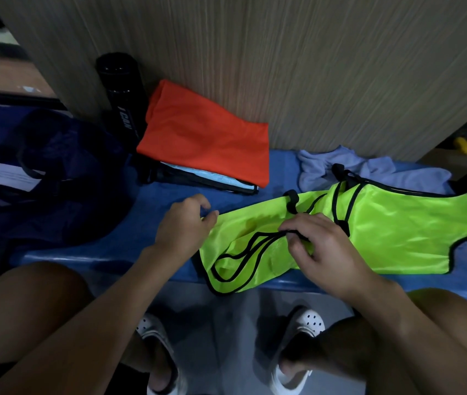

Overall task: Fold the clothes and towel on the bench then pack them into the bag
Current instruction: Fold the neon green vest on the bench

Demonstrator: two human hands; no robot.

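Black "I CAN" bottle (122,95) beside orange garment (206,135)

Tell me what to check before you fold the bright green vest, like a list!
1. Right hand pinches the green vest by its black trim: ok.
2. Left hand grips the vest's left corner: cannot tell, its fingers are right at it.
3. Vest lies flat on the bench: not ok, rumpled, one end hangs over the front edge.
4. Folded pile topped by the orange garment is tidy: ok.
5. Towel folded: not ok, crumpled behind the vest.
6. Bag open for packing: cannot tell.
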